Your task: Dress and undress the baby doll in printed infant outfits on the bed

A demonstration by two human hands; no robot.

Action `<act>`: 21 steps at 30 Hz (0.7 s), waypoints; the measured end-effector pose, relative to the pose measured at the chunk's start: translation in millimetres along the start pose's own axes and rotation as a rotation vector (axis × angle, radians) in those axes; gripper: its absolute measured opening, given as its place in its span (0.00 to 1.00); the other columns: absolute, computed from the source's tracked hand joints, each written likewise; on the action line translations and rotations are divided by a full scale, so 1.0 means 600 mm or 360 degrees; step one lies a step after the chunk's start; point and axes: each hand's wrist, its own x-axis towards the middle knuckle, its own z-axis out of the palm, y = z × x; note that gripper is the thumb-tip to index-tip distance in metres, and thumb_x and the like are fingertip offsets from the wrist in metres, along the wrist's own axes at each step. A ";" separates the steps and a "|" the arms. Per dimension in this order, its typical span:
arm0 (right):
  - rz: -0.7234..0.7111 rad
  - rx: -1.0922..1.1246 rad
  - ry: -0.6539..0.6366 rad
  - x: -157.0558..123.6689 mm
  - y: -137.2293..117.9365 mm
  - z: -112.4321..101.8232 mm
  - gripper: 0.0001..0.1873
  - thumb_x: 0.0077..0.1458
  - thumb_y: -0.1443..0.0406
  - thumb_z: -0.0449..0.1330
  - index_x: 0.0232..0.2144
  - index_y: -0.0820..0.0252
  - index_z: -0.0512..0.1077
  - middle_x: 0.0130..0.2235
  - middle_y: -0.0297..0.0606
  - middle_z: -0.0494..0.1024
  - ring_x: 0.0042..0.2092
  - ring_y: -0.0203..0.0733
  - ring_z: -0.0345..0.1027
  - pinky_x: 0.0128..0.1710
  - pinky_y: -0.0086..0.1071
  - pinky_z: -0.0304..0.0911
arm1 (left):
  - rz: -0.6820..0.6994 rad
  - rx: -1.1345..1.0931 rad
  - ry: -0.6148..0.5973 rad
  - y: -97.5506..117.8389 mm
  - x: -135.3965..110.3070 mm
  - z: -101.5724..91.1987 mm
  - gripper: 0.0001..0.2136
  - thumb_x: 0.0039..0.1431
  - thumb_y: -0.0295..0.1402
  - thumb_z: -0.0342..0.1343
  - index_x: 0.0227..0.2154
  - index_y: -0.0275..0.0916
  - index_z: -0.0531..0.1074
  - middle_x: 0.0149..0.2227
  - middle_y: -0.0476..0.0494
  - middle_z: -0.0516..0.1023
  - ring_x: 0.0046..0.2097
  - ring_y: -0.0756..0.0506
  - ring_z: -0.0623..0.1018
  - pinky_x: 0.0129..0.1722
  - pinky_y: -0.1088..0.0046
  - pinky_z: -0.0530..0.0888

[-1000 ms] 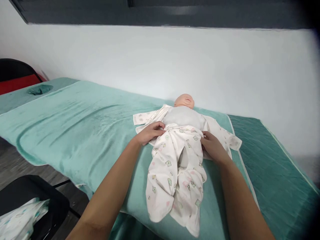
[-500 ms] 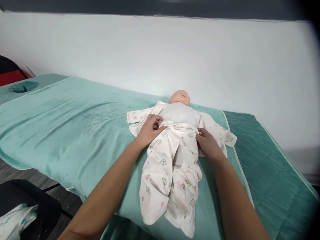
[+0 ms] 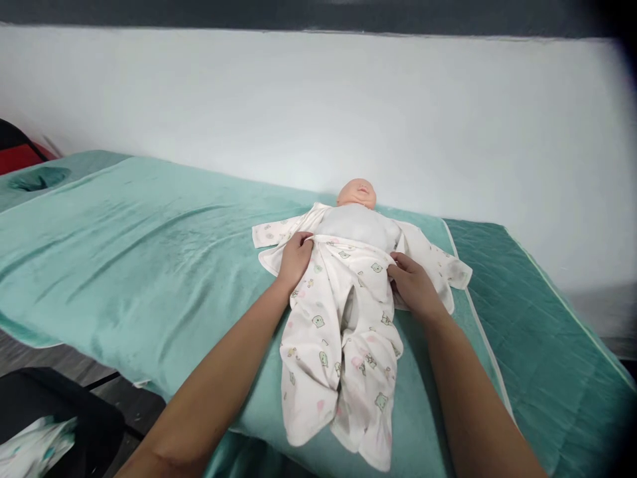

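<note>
A baby doll (image 3: 357, 194) lies on its back, head toward the wall, its pale grey torso bare at the front. White printed baby pants (image 3: 348, 318) cover it from the waist down. My left hand (image 3: 297, 257) is closed on the waistband at the doll's left-hand side in the picture. On the opposite side my right hand (image 3: 411, 282) pinches the waistband edge, its fingertips partly tucked behind the cloth. A white printed baby shirt (image 3: 432, 259) lies spread open under the doll, sleeves stretched out to both sides.
A light green blanket (image 3: 149, 245) covers the bed, with a darker quilted cover (image 3: 537, 318) at the right. The white wall (image 3: 318, 106) rises behind. At lower left stands a black chair (image 3: 74, 405) with a printed cloth (image 3: 37, 448) on it.
My left hand has moved from the front of the waistband out to its side and closed on it. The waistband sits slightly higher on the torso. My right hand has barely moved.
</note>
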 end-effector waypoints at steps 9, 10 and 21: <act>-0.0131 0.0361 -0.0073 0.007 0.014 0.009 0.07 0.46 0.62 0.58 0.32 0.55 0.71 0.27 0.30 0.72 0.28 0.39 0.62 0.27 0.30 0.56 | -0.0589 -0.0783 -0.0732 -0.004 0.005 -0.007 0.10 0.52 0.31 0.56 0.37 0.38 0.77 0.32 0.42 0.82 0.34 0.42 0.80 0.35 0.64 0.76; -0.0112 0.0473 -0.0094 0.008 0.013 0.011 0.07 0.45 0.63 0.59 0.31 0.54 0.70 0.27 0.29 0.72 0.27 0.38 0.62 0.27 0.30 0.56 | -0.0606 -0.0883 -0.0745 -0.005 0.006 -0.006 0.11 0.50 0.28 0.56 0.38 0.37 0.77 0.32 0.42 0.82 0.34 0.42 0.80 0.36 0.64 0.77; -0.0066 0.0792 -0.0141 0.012 0.005 0.005 0.17 0.42 0.62 0.66 0.39 0.52 0.75 0.37 0.36 0.81 0.37 0.48 0.75 0.35 0.39 0.67 | -0.0505 -0.1269 -0.0932 -0.017 0.008 -0.002 0.20 0.47 0.21 0.60 0.46 0.36 0.75 0.38 0.40 0.82 0.42 0.42 0.81 0.50 0.61 0.77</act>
